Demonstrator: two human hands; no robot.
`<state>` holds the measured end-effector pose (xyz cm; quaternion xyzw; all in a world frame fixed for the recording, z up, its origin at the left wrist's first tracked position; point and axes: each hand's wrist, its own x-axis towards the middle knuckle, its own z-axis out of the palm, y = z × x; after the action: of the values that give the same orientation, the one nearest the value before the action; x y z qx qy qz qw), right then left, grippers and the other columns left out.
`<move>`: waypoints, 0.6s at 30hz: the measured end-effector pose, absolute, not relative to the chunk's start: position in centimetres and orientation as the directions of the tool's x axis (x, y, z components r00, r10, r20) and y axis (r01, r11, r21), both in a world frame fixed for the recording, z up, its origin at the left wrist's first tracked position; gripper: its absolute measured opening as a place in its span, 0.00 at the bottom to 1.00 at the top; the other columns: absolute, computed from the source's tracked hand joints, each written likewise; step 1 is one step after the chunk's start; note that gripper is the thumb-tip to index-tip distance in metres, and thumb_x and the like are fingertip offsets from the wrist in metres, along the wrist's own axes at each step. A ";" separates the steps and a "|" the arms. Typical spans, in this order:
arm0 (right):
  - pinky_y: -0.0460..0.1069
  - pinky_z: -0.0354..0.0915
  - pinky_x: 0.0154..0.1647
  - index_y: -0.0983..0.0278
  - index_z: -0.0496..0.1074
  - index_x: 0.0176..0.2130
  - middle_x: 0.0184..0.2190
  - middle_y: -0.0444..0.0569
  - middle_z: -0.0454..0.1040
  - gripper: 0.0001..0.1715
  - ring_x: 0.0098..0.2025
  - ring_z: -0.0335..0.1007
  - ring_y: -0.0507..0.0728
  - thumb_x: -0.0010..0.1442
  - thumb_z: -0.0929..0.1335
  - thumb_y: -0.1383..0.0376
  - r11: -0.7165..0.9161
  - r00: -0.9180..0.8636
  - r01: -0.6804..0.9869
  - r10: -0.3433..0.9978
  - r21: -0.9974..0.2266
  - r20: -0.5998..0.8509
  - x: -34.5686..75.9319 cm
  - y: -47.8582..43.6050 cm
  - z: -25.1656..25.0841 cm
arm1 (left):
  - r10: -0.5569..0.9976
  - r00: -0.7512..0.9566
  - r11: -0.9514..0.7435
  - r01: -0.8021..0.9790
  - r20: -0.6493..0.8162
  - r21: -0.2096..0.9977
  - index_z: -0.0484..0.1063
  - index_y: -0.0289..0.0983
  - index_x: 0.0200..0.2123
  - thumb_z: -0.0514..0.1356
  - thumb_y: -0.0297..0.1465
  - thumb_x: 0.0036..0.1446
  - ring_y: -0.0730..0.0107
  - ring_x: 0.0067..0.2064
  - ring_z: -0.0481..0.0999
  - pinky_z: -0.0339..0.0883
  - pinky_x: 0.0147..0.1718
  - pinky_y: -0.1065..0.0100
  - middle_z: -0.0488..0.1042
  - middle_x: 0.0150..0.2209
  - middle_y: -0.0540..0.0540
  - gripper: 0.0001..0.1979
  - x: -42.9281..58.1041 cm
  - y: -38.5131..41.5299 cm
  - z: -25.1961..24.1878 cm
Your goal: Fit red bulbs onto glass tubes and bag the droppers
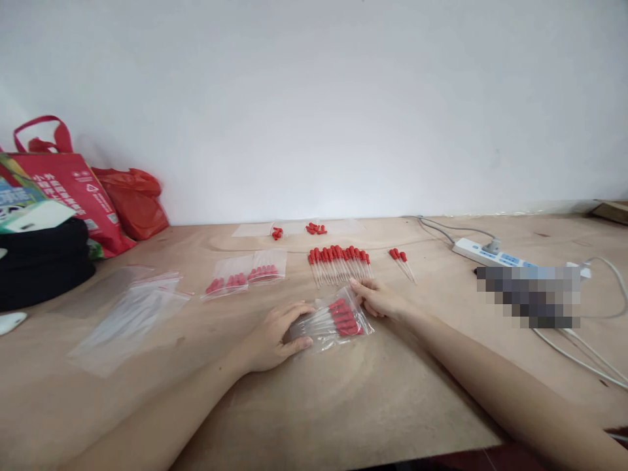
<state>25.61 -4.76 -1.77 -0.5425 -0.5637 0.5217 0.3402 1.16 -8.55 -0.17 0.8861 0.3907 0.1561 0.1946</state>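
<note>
A clear zip bag (318,327) with several red-bulbed droppers (346,320) inside lies flat on the wooden table in front of me. My left hand (275,337) curls round the bag's left end, thumb at the near side and fingers at the far side. At the upper right corner, my right hand (375,297) pinches the bag's edge between thumb and fingers. Just beyond the bag is a row of loose droppers (338,261), red bulbs pointing away from me. A few more droppers (402,261) lie to the right of that row.
Small bags of red bulbs (267,269) lie left of the row, with loose red bulbs (316,229) near the wall. Flat zip bags (135,320) are stacked at left. Red shopping bags (83,190) and a black item (44,261) stand far left; a power strip (495,255) with cables is at right.
</note>
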 end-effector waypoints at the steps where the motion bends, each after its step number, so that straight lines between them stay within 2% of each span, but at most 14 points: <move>1: 0.42 0.48 0.12 0.66 0.66 0.28 0.18 0.41 0.68 0.20 0.12 0.51 0.44 0.50 0.64 0.51 -0.127 -0.255 0.269 0.947 -0.955 -0.197 25.9 -4.9 -1.4 | 0.755 0.644 -0.615 0.635 0.119 0.467 0.57 0.43 0.51 0.53 0.40 0.54 0.61 0.54 0.60 0.55 0.51 0.59 0.61 0.53 0.46 0.21 1.2 -8.6 -0.2; 4: 0.43 0.57 0.21 0.67 0.68 0.26 0.21 0.43 0.70 0.20 0.20 0.62 0.47 0.38 0.72 0.54 -0.060 -0.430 0.243 0.888 -0.968 -0.163 26.3 -5.5 -1.1 | 0.764 0.636 -0.602 0.642 0.108 0.475 0.57 0.43 0.51 0.53 0.40 0.54 0.61 0.55 0.59 0.55 0.51 0.59 0.61 0.53 0.46 0.21 1.1 -8.6 -0.2; 6: 0.44 0.59 0.25 0.67 0.68 0.25 0.22 0.43 0.70 0.21 0.24 0.64 0.48 0.36 0.73 0.55 -0.032 -0.465 0.220 0.875 -0.975 -0.133 26.3 -5.8 -1.3 | 0.767 0.633 -0.596 0.640 0.108 0.485 0.57 0.43 0.51 0.53 0.40 0.54 0.61 0.55 0.58 0.54 0.52 0.58 0.60 0.54 0.46 0.22 1.1 -8.6 -0.3; 10: 0.44 0.57 0.23 0.67 0.66 0.24 0.19 0.41 0.67 0.20 0.22 0.60 0.47 0.39 0.71 0.53 0.046 -0.415 0.159 0.909 -0.986 -0.024 25.9 -5.8 -1.7 | 0.758 0.638 -0.601 0.601 0.136 0.527 0.57 0.42 0.51 0.54 0.39 0.54 0.62 0.53 0.60 0.56 0.51 0.60 0.61 0.53 0.46 0.22 1.1 -8.5 -0.2; 14: 0.43 0.54 0.21 0.67 0.66 0.23 0.18 0.41 0.65 0.20 0.19 0.57 0.46 0.42 0.70 0.52 0.130 -0.348 0.132 0.934 -0.983 0.077 25.1 -6.0 -1.7 | 0.798 0.566 -0.564 0.579 0.208 0.589 0.54 0.41 0.53 0.54 0.39 0.54 0.64 0.52 0.62 0.58 0.50 0.63 0.61 0.52 0.46 0.23 1.1 -8.2 0.1; 18: 0.43 0.53 0.19 0.66 0.66 0.24 0.18 0.42 0.65 0.18 0.19 0.56 0.47 0.47 0.67 0.53 0.246 -0.293 0.178 0.938 -0.953 0.187 23.8 -7.1 -1.6 | 0.826 0.509 -0.550 0.634 0.243 0.543 0.55 0.41 0.53 0.55 0.40 0.52 0.61 0.53 0.61 0.56 0.51 0.60 0.62 0.52 0.45 0.25 1.1 -8.1 0.7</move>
<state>23.82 -7.14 -1.64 -0.4184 -0.6666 0.4494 0.4226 1.07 -8.08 0.66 0.8459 0.4316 0.2439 0.1966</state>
